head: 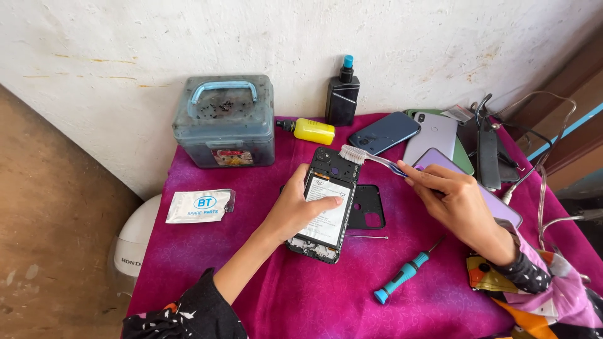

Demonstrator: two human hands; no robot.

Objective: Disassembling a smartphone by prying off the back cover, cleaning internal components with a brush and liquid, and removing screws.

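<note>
Far left there's a white helmet (130,242) poking out below the tabletop (207,263), which has a magenta cloth over it. On the cloth sits a small white packet (200,206), and behind it a grey plastic box (224,122) with a blue handle. Its lid has a scatter of tiny dark bits on it, probably screws, though I can't really tell from here, and the inside isn't visible.

Then a yellow bottle (311,130) lying on its side and a black bottle (343,93) with a blue cap standing against the wall.

Middle of the cloth: the left hand (295,210) has its grip clamped on an opened phone (326,210), thumb pressed across the battery. A black back cover (367,207) lies just beside it. The right hand (449,198) is closed around a toothbrush (370,158), bristles touching the top of the phone near the camera area.

What worries me: scrubbing hard there could snag a tiny connector or flick loose parts onto the cloth. That thumb leaning on the battery isn't great either.

A blue screwdriver (405,274) lies nearer the front edge, and to the right a pile of other phones (411,135) with cables.
</note>
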